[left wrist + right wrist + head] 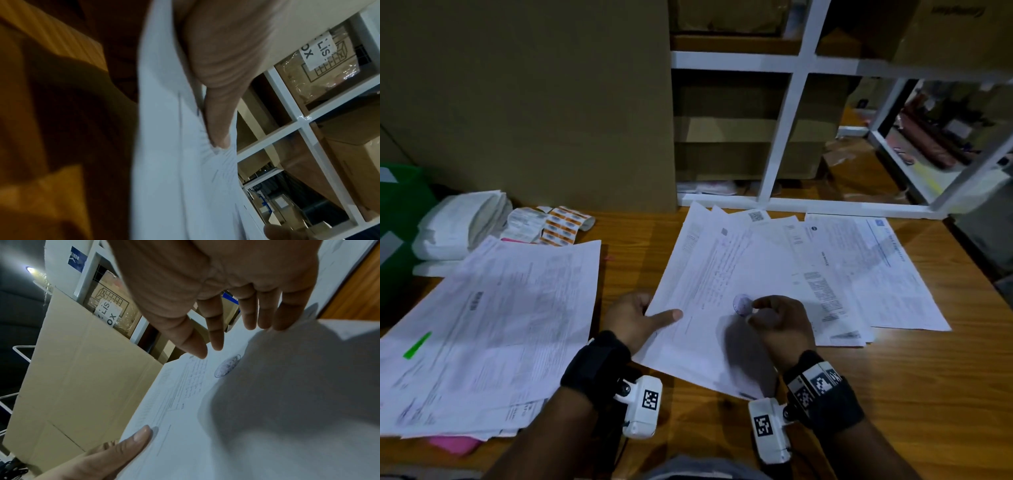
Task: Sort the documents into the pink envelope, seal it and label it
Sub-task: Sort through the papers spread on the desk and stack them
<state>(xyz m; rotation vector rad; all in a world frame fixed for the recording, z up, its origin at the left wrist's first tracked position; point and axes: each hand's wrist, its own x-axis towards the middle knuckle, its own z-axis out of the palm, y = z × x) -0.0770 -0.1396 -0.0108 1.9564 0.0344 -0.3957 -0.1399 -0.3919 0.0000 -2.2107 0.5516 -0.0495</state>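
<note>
A printed sheet (705, 274) with a round blue stamp (741, 304) lies on top of the right-hand spread of documents (859, 267). My left hand (659, 316) pinches its left edge, thumb (218, 113) on top and fingers underneath. My right hand (774, 318) hovers over the sheet beside the stamp (227, 366), its fingers (216, 331) loosely extended and holding nothing. A second pile of documents (493, 325) lies at the left. It covers the pink envelope, of which only a corner (453, 445) shows at the near edge.
Strips of stickers (551, 224) and a stack of white bags (458, 226) sit at the back left beside a green bin (397, 212). A large cardboard box (534, 102) and a white shelf frame (784, 130) stand behind the wooden table (911, 370).
</note>
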